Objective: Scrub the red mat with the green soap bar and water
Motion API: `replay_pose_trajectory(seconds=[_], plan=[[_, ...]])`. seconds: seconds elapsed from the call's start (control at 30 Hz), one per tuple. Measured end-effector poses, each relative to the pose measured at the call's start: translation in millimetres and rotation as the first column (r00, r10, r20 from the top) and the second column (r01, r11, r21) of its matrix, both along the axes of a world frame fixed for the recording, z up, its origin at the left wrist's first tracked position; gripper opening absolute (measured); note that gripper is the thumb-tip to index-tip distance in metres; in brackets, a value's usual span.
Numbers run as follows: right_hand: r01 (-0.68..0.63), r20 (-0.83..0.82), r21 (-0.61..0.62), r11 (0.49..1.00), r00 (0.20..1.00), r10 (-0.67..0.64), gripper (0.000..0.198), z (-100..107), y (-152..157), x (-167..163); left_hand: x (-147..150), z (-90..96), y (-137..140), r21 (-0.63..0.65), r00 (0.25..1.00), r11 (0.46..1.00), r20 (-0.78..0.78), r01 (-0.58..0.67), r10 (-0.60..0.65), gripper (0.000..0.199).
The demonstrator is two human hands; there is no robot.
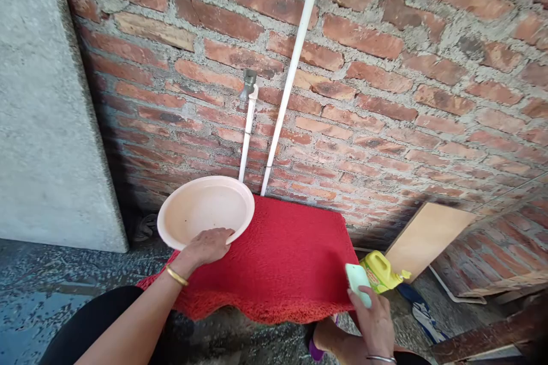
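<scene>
My left hand (209, 246), with a gold bangle at the wrist, grips the near rim of a pale pink plastic basin (203, 205). The basin stands at the left end of a low surface covered by a red cloth (286, 251), and a few dark specks show inside it. In my right hand (375, 319) is a pale green scrub brush (357, 282), an oblong piece with a small hole near its top; its underside is hidden. That hand is at the cloth's right edge.
A yellow jug (381, 274) and a leaning tan board (430, 236) stand to the right. Flip-flops (423, 313) lie on the wet floor. Behind are a brick wall, a tap (248, 84) and a white pipe (295, 63); a concrete slab (51, 102) rises at left.
</scene>
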State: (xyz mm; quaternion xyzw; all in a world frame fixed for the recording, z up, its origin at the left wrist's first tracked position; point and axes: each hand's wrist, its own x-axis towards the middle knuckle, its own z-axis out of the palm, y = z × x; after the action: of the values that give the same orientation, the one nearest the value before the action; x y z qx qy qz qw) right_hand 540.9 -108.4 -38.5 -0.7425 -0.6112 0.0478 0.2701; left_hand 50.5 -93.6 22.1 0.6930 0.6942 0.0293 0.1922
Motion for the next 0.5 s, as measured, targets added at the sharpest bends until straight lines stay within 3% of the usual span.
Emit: replay_pose_trajectory(seconds=[0.1, 0.23, 0.33, 0.5], plan=[[-0.105, -0.103, 0.032, 0.994, 0.989, 0.108, 0.053, -12, -9, -41, -1, -0.5, 0, -0.005, 1.000, 1.000, -0.011, 0.009, -0.009, 0.052], [-0.182, -0.095, -0.044, 0.982, 0.980, 0.177, 0.036, -22, -15, -73, -3, -5.4, 1, -0.003, 0.998, 0.999, -0.053, 0.033, -0.033, 0.054], [-0.127, -0.042, -0.101, 0.987, 0.991, 0.123, 0.033, -23, -14, -60, -3, -8.2, 1, 0.007, 0.998, 1.000, -0.056, 0.028, -0.028, 0.055], [0.042, 0.121, -0.050, 0.998, 0.992, -0.036, 0.028, -21, -12, 10, -3, -8.4, 2, 0.003, 0.999, 1.000, -0.040, 0.021, -0.021, 0.055]])
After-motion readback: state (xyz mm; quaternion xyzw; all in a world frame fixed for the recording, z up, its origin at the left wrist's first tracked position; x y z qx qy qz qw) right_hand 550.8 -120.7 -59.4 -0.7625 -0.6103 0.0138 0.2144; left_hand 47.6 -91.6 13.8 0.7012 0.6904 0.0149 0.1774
